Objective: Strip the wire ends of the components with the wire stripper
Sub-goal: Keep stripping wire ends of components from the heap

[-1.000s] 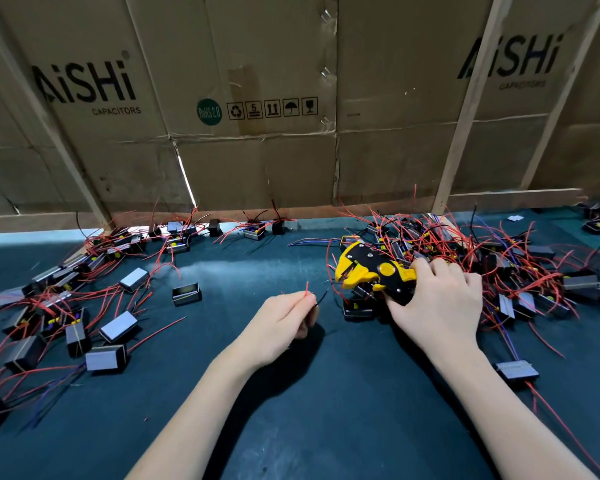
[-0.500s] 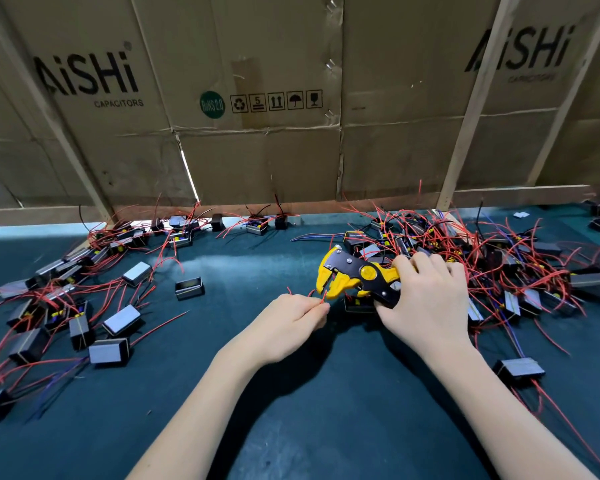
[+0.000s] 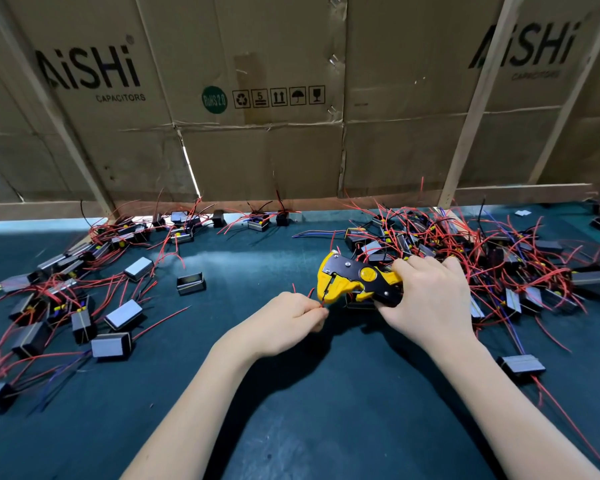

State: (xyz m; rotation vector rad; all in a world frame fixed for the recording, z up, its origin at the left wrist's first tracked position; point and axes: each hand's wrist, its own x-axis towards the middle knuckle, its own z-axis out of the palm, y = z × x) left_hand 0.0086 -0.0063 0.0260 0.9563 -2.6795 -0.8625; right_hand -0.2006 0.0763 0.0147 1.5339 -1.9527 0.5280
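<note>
A yellow and black wire stripper (image 3: 355, 280) is gripped by its handles in my right hand (image 3: 430, 299), its jaws pointing left. My left hand (image 3: 288, 320) pinches thin red wires (image 3: 321, 303), and their ends reach the stripper's jaws. A small black component (image 3: 355, 303) lies on the mat just under the stripper, mostly hidden. Which component the pinched wires belong to is not visible.
A tangled heap of black components with red wires (image 3: 482, 251) lies behind my right hand. More components (image 3: 84, 299) are scattered over the left of the dark green mat (image 3: 291, 410). One lone component (image 3: 522, 364) lies at the right. Cardboard sheets (image 3: 257, 98) wall the back.
My left hand moved right and brought the red wires up to the stripper's jaws. My right hand shifted the stripper left and forward, away from the heap.
</note>
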